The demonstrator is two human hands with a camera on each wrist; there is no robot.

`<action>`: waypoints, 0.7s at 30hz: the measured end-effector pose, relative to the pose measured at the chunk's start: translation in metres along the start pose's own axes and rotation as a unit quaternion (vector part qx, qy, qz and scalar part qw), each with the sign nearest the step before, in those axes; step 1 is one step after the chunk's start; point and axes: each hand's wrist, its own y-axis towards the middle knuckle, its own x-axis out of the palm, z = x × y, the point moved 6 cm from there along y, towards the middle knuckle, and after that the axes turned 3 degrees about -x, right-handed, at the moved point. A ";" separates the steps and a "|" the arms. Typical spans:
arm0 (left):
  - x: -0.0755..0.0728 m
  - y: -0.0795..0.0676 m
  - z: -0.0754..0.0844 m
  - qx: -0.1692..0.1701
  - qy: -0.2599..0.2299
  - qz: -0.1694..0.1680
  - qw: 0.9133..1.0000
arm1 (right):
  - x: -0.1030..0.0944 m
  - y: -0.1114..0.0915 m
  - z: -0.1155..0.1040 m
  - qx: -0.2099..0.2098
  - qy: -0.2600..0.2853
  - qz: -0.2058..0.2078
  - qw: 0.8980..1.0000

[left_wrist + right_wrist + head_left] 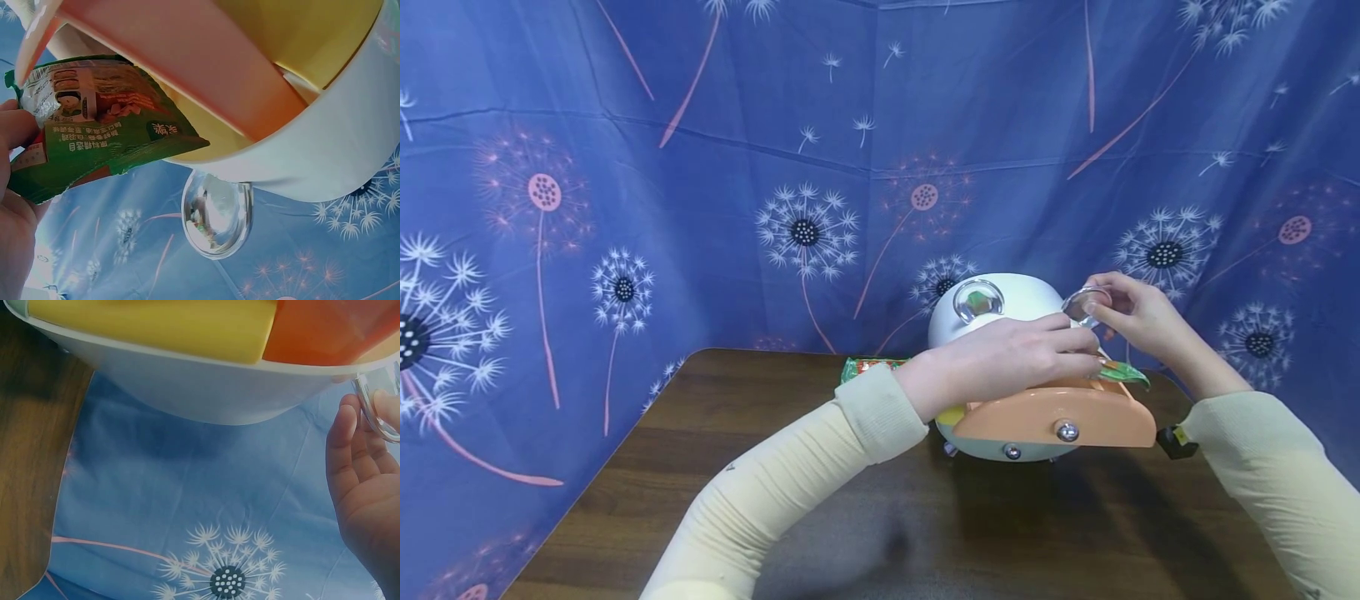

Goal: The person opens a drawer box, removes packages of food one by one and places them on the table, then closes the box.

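A white rounded storage container (1015,292) with a swung-out orange drawer (1045,417) stands on the table. My left hand (1018,358) is over the drawer and grips a green printed snack packet (112,125). In the left wrist view the packet slants beside the orange part, with the yellow inside (300,37) of the container behind. My right hand (1138,317) pinches a round chrome-rimmed piece (1084,304) at the container's right side, thumb on one face. Its matching chrome-rimmed piece (978,301) sits on the left. My left hand hides part of the drawer's inside.
Another green and red packet (853,368) lies on the brown table (737,442), left behind the container. A small black object with yellow (1178,442) is near my right sleeve. A blue dandelion-print cloth (715,208) hangs behind the table.
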 end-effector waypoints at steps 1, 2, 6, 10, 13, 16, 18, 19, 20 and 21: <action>-0.001 0.000 0.001 0.000 0.002 0.000 1.000 | 0.000 0.000 0.000 0.001 -0.001 0.000 1.000; -0.002 0.000 0.001 0.000 0.006 0.001 1.000 | 0.000 0.000 0.000 0.000 -0.002 -0.001 1.000; -0.005 -0.001 0.003 0.001 0.024 0.005 1.000 | 0.000 -0.001 -0.003 -0.009 -0.005 -0.003 1.000; -0.009 -0.003 0.005 0.001 0.041 0.009 0.999 | -0.001 -0.002 -0.005 -0.012 -0.007 -0.001 1.000; -0.012 -0.005 0.006 0.003 0.039 0.014 0.999 | -0.001 -0.003 -0.005 -0.002 -0.009 0.004 1.000; -0.015 -0.007 0.007 0.007 0.029 0.023 0.999 | -0.001 -0.002 -0.005 -0.010 -0.008 0.003 1.000; -0.017 -0.009 0.007 0.011 0.026 0.033 0.999 | -0.001 -0.002 -0.005 -0.014 -0.007 0.002 1.000; -0.018 -0.010 0.008 0.012 0.027 0.039 0.999 | -0.001 -0.002 -0.004 -0.015 -0.006 0.002 1.000; -0.019 -0.010 0.008 0.014 0.027 0.043 0.999 | -0.001 -0.002 -0.004 -0.019 -0.005 0.002 1.000; -0.020 -0.011 0.008 0.015 0.029 0.046 0.998 | -0.001 -0.003 -0.004 -0.019 -0.005 0.002 1.000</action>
